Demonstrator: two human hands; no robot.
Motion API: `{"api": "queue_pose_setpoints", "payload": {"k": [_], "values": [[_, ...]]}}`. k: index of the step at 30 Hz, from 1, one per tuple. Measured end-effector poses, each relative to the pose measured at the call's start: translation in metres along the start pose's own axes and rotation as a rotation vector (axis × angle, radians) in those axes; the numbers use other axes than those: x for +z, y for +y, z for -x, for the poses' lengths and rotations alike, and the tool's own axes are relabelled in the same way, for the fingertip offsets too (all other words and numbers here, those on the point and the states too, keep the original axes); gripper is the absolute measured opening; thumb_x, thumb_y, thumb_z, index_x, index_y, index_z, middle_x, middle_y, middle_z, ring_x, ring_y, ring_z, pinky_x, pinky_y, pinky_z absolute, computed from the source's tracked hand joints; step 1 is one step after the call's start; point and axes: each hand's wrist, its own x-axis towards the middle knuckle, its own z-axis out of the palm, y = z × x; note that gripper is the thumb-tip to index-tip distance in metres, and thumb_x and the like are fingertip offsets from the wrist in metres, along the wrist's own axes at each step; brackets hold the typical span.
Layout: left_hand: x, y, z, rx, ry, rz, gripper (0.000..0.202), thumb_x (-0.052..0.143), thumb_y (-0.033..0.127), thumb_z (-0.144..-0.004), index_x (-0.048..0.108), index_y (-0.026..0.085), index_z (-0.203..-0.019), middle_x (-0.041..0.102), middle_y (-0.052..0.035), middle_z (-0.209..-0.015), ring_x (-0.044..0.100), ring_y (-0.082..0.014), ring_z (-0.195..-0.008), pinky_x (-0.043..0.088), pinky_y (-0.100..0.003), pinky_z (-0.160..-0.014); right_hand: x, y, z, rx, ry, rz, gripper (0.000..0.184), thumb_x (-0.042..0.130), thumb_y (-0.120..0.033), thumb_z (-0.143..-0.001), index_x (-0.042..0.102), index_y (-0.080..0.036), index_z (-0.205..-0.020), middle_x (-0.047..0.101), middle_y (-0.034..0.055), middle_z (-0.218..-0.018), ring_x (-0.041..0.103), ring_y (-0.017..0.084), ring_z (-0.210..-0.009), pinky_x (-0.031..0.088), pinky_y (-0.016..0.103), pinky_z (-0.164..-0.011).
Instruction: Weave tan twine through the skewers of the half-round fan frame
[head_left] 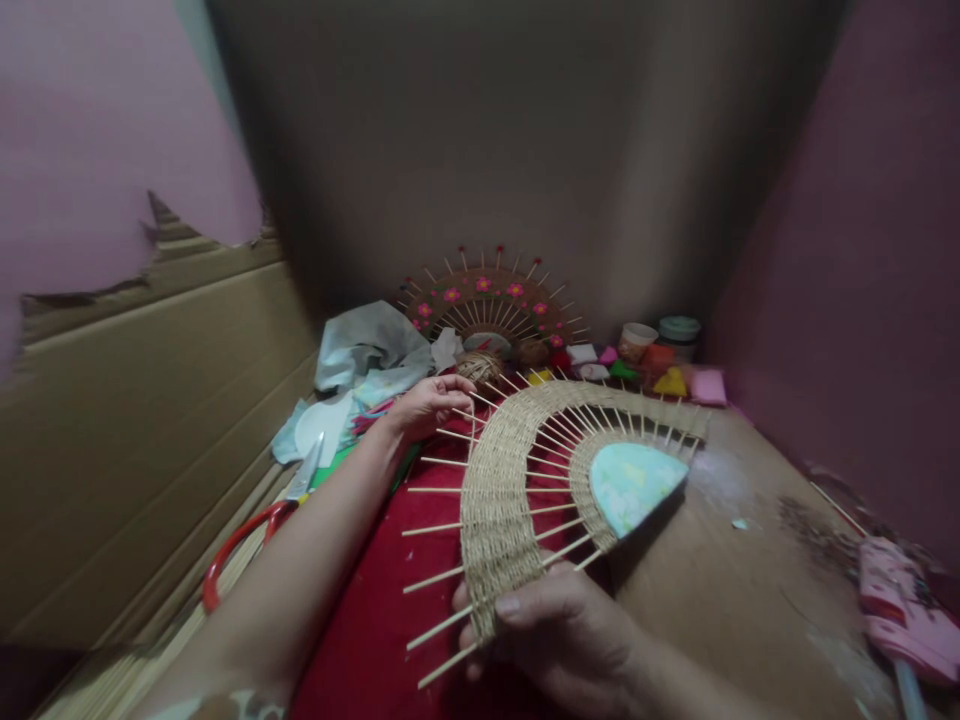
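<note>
A half-round woven fan [499, 500] of tan twine over thin wooden sticks is tilted in front of me, with a pale green, yellow-specked piece [634, 485] at its centre. My right hand [559, 620] grips the near end of the woven band, thumb on top and fingers underneath. At the fan's upper left edge, my left hand [435, 402] has its fingers pinched together near the stick tips. A thin strand of twine [473, 425] appears to run down from those fingertips, beside the band. The fan's far end rests low over the brown board.
Behind stands a decorated fan [484, 290] with pink flowers, near a twine ball [480, 368]. Red-handled scissors [244, 545] lie left beside cardboard [150, 400]. Colourful lumps [670, 382] and tubs [679, 335] line the back right. A pink glue gun [904, 605] is far right.
</note>
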Motion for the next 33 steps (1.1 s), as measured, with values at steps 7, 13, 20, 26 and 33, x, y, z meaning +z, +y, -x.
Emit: {"api": "queue_pose_setpoints", "payload": {"k": [7, 13, 20, 26, 33], "values": [[-0.005, 0.012, 0.002, 0.123, -0.004, -0.206, 0.023, 0.07, 0.015, -0.061, 0.062, 0.013, -0.083, 0.063, -0.0007, -0.07, 0.056, -0.0079, -0.06, 0.044, -0.022, -0.061, 0.004, -0.001, 0.0, 0.022, 0.028, 0.005, 0.025, 0.054, -0.008, -0.054, 0.067, -0.004, -0.075, 0.061, 0.0066, -0.066, 0.057, 0.014, -0.057, 0.045, 0.03, -0.059], [-0.011, 0.028, 0.004, 0.139, 0.075, -0.661, 0.012, 0.066, 0.024, -0.066, 0.068, 0.014, -0.072, 0.063, -0.0007, -0.065, 0.053, -0.0098, -0.06, 0.041, -0.024, -0.06, 0.006, -0.001, -0.001, 0.009, 0.007, 0.008, 0.025, 0.053, -0.008, -0.054, 0.068, -0.006, -0.074, 0.061, 0.0059, -0.064, 0.056, 0.014, -0.054, 0.045, 0.029, -0.057], [-0.015, 0.023, 0.002, 0.199, 0.096, -0.654, 0.011, 0.063, 0.025, -0.067, 0.066, 0.014, -0.068, 0.059, 0.0008, -0.06, 0.047, -0.0085, -0.056, 0.036, -0.022, -0.056, 0.004, 0.0, -0.001, 0.021, -0.02, 0.008, 0.024, 0.052, -0.008, -0.055, 0.068, -0.004, -0.072, 0.061, 0.0077, -0.065, 0.058, 0.014, -0.055, 0.046, 0.029, -0.059], [-0.01, 0.014, -0.001, 0.208, 0.185, -0.369, 0.015, 0.068, 0.026, -0.064, 0.065, 0.013, -0.068, 0.057, 0.0013, -0.058, 0.046, -0.0064, -0.052, 0.035, -0.02, -0.051, 0.006, 0.002, 0.001, 0.029, -0.032, -0.013, 0.03, 0.052, -0.008, -0.054, 0.068, -0.003, -0.079, 0.062, 0.0086, -0.068, 0.059, 0.015, -0.058, 0.046, 0.029, -0.057], [-0.013, 0.021, 0.006, 0.183, 0.242, -0.225, 0.022, 0.073, 0.025, -0.06, 0.065, 0.014, -0.077, 0.061, -0.0002, -0.063, 0.05, -0.0056, -0.051, 0.036, -0.018, -0.047, 0.001, 0.005, 0.002, 0.04, -0.004, -0.017, 0.026, 0.052, -0.007, -0.054, 0.067, -0.004, -0.075, 0.063, 0.0093, -0.068, 0.059, 0.016, -0.058, 0.047, 0.031, -0.058]]}}
